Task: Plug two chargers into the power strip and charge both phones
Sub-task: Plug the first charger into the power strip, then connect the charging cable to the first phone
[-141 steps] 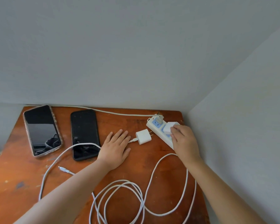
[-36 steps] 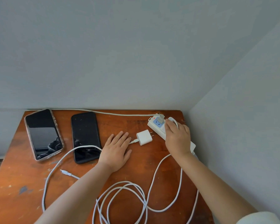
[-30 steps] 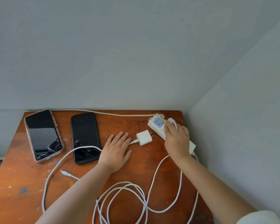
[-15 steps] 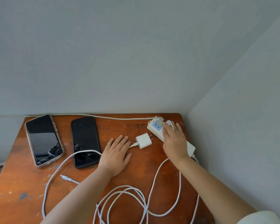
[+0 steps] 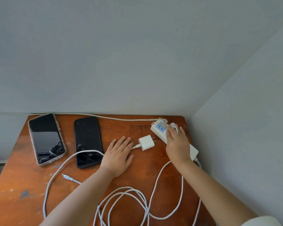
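Note:
A white power strip [image 5: 193,150] lies at the table's right edge, its far blue socket [image 5: 160,128] uncovered and a red light on. My right hand [image 5: 176,144] lies over the strip's middle and grips a white charger [image 5: 175,126], which is mostly hidden under the fingers. A second white charger [image 5: 146,142] lies loose on the table, prongs pointing at the strip. My left hand [image 5: 118,154] rests flat beside it, holding nothing. A clear-cased phone [image 5: 47,137] and a black phone [image 5: 88,141] lie face up at the left.
White cables [image 5: 129,201] loop over the near part of the wooden table [image 5: 142,170]. One cable crosses the black phone's lower end, and a loose connector tip [image 5: 67,176] lies near my left forearm. The strip's cord [image 5: 121,119] runs along the back wall. Walls close the back and right.
My right hand has stayed on the charger at the strip, shifting slightly toward its far end. My left hand has kept still. The view has tilted a little.

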A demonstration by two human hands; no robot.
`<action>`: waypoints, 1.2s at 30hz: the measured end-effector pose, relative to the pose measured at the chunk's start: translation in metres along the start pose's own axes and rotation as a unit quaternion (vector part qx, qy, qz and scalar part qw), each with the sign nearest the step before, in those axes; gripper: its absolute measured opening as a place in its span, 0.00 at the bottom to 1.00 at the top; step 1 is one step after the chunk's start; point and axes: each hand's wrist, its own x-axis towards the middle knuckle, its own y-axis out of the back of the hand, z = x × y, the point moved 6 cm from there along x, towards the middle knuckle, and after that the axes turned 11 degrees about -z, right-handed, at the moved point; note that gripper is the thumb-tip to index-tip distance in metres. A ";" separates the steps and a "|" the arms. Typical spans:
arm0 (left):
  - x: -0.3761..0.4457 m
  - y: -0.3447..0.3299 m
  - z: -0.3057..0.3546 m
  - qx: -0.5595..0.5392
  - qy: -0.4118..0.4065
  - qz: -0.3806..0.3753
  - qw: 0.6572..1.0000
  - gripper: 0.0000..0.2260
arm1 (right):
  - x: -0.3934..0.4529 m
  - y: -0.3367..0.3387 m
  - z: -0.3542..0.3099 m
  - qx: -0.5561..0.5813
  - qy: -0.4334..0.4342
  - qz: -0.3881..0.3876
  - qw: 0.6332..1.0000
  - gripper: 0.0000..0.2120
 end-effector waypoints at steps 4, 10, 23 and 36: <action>0.000 0.000 -0.001 -0.001 -0.001 0.000 1.000 0.23 | 0.003 -0.001 0.001 -0.008 -0.002 -0.010 1.000 0.32; 0.000 0.000 0.000 -0.003 0.000 -0.006 1.000 0.23 | 0.004 -0.009 0.016 0.034 -0.023 -0.066 0.997 0.29; 0.000 0.002 0.003 0.017 0.017 -0.043 0.999 0.23 | 0.008 -0.016 0.012 0.034 -0.039 -0.116 0.992 0.31; -0.086 0.017 -0.045 -0.009 0.015 0.058 0.998 0.22 | -0.052 0.002 -0.029 0.043 -0.075 0.004 0.996 0.23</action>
